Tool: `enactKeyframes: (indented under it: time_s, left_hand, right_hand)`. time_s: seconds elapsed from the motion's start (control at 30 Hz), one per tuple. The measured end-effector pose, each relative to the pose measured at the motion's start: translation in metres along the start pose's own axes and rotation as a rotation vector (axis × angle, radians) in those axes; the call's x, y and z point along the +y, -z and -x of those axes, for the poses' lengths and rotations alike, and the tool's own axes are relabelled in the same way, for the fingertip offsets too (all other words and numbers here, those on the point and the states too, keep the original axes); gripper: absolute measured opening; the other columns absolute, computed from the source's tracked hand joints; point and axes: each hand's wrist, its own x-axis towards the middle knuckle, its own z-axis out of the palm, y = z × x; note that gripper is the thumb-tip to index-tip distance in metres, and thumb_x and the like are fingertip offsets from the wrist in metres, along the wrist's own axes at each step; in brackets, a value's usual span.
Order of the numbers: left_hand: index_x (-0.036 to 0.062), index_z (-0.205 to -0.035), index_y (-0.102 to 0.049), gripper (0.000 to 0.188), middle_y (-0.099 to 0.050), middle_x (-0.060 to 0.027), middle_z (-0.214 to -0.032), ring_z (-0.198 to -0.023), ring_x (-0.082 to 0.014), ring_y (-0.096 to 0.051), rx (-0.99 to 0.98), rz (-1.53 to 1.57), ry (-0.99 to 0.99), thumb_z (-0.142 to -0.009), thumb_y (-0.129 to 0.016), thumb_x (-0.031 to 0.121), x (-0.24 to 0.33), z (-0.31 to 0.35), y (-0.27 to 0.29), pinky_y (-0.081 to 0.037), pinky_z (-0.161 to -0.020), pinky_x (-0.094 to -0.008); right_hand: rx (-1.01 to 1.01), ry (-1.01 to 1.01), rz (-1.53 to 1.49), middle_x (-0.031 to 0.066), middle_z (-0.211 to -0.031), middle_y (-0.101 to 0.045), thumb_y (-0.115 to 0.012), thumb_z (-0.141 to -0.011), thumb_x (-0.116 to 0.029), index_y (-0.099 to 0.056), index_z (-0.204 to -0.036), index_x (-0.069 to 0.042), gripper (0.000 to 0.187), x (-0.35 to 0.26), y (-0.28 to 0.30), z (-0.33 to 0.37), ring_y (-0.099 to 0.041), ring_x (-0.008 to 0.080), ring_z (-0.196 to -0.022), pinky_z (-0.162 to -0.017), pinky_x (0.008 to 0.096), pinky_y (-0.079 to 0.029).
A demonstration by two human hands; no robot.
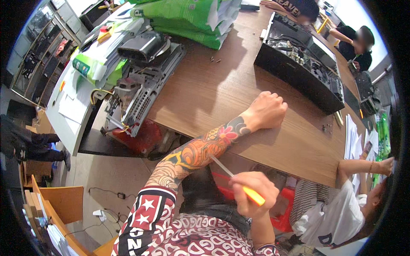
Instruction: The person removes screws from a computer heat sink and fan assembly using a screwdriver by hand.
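Screwdriver (255, 196) is gripped in the right hand (265, 186); its shaft (223, 167) slants toward the left forearm (200, 151); left hand (267, 111) is apart, curled.

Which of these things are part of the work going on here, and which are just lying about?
Likely part of the work:
yellow-handled, metal-shafted screwdriver, in the right hand
open black metal case with parts inside
perhaps the grey perforated metal chassis

Seemingly just lying about:
large green plastic bag
white paper sheets at the left
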Motion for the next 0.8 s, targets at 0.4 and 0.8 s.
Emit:
enactKeyframes:
  time_s: [0.4,0.8]
  left_hand:
    - [0.0080,-0.071,-0.065,0.012,-0.067,-0.0107,-0.073,-0.071,-0.0272,-0.067,0.014,-0.055,-0.006,-0.073,-0.064,0.020,-0.003,0.007,-0.002,-0.051,-0.065,-0.0386]
    - [0.0070,-0.069,-0.062,0.013,-0.066,-0.0117,-0.072,-0.070,-0.0277,-0.066,0.065,-0.019,0.007,-0.072,-0.063,0.019,0.000,0.005,-0.010,-0.050,-0.064,-0.0389]
  right_hand:
    - [0.066,-0.052,0.099,0.0133,-0.082,-0.071,-0.074,-0.077,0.003,-0.069,-0.092,-0.001,0.016,0.001,-0.006,0.002,-0.071,0.0262,-0.073,-0.068,0.0320,-0.056]
    - [0.180,-0.156,0.165,0.0108,-0.077,-0.070,-0.068,-0.084,0.000,-0.068,-0.090,0.000,0.006,0.009,-0.003,0.006,-0.067,0.0222,-0.066,-0.063,0.0314,-0.053]
